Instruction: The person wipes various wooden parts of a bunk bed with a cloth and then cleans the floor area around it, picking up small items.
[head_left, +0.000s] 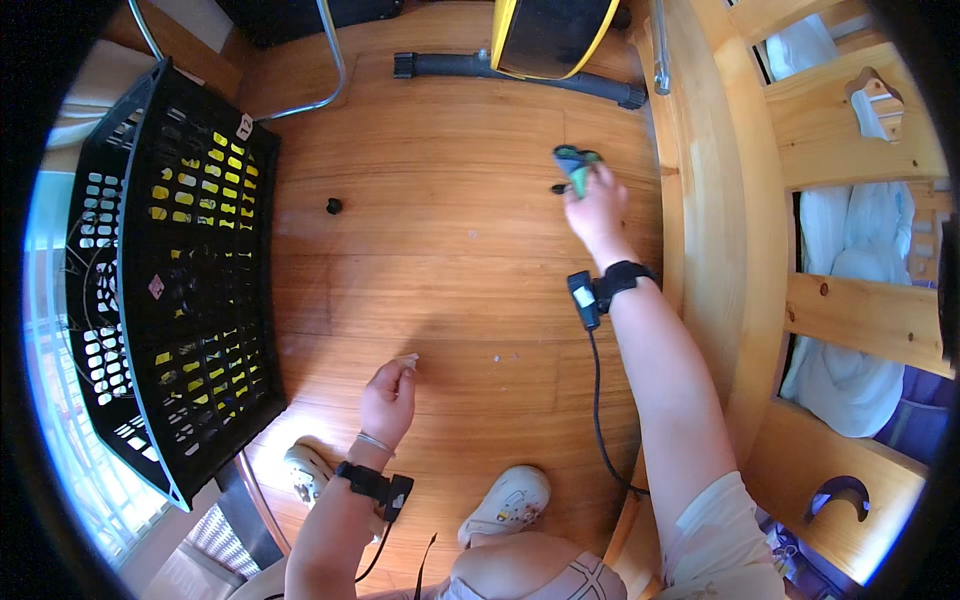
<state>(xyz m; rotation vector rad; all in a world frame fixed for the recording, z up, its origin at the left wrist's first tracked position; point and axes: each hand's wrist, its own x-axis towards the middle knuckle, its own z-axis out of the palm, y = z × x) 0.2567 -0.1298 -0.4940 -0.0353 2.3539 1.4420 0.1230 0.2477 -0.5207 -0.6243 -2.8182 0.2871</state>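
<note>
My right hand (598, 206) reaches far out over the wood floor (450, 285), low near the bed frame at the right. Its fingers grip a small green and dark blue object (576, 166), too blurred to name. Beside those fingers is a small black piece (558, 189). Nearer to me, my left hand (388, 401) pinches a small whitish scrap (409, 361) between thumb and fingertips. A few tiny pale bits (496, 358) lie on the boards to its right. Both wrists wear black straps with cabled modules.
A black plastic crate (202, 285) stands at the left. A small black cap-like object (334, 205) lies near it. At the back is a black floor bar (450, 65) under a yellow-edged panel (555, 37). The wooden bed frame (720, 225) runs along the right. My clogs (514, 499) are below.
</note>
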